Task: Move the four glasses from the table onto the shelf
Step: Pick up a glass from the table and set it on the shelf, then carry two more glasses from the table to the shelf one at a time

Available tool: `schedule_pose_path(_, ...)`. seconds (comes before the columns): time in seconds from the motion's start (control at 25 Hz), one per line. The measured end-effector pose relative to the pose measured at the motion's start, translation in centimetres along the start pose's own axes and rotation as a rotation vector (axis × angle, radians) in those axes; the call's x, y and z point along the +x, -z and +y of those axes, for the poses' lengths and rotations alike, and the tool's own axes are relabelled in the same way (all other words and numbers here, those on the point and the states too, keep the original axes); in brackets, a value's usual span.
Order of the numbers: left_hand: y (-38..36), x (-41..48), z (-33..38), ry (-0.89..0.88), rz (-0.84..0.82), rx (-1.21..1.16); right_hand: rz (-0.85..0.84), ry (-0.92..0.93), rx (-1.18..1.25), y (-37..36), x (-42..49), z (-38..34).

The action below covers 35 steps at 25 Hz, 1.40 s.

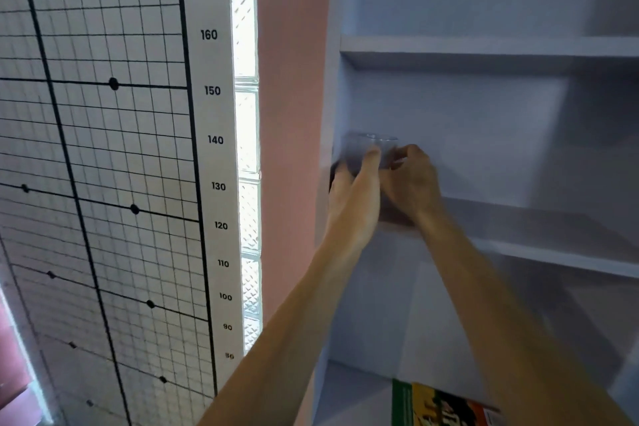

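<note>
Both of my arms reach up to the left end of a white shelf board (539, 245). My left hand (352, 197) is wrapped around a clear glass (358, 149), with the thumb across its front, close to the shelf unit's left wall. My right hand (413, 180) is curled right beside it on what looks like a second clear glass (389, 149) touching the first. Both glasses are blurred, and their bases are hidden behind my hands. I cannot tell whether they rest on the board. No table or other glasses are in view.
Another white shelf board (484, 45) runs above. A green and yellow box (439, 406) sits in the compartment below. Left of the unit are a pink wall strip (290, 114), glass blocks (247, 135) and a gridded height chart (103, 149).
</note>
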<state>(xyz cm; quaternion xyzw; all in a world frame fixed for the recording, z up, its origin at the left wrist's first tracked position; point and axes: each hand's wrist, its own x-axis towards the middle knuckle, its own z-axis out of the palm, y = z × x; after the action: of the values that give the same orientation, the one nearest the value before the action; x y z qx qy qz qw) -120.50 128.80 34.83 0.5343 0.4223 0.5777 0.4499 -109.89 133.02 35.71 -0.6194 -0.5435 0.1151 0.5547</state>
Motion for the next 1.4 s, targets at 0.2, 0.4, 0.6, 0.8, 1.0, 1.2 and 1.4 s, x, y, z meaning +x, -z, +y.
schedule_pose_path(0.2, 0.4, -1.5, -0.9, -0.073, -0.019, 0.01, -0.063, 0.0, -0.1, -1.1, 1.4, 0.3)
schedule_pose_path(0.4, 0.5, -1.1, -1.6, -0.114, -0.036, -0.008, -0.075, 0.012, -0.208, -1.7, 1.9, 0.4)
schedule_pose_path(0.6, 0.5, -0.9, -1.8, -0.128, -0.034, -0.013, -0.078, 0.008, -0.24, -1.9, 1.9, 0.5)
schedule_pose_path(0.8, 0.6, -0.6, -2.1, -0.129, -0.035, -0.057, -0.044, -0.043, -0.154, -1.9, 0.8, -0.6)
schedule_pose_path(1.0, 0.7, -1.4, -2.6, -0.215, -0.005, -0.162, 0.054, 0.015, -0.287, -0.1, -2.4, -0.5)
schedule_pose_path(1.2, -1.9, -5.0, -4.6, -0.301, 0.004, -0.253, 0.258, 0.134, -0.141, 5.7, -10.3, 3.1)
schedule_pose_path(1.4, -8.9, -12.6, -8.6, -0.252, -0.239, -0.118, 0.378, -0.04, -0.043, 13.3, -17.8, 10.1)
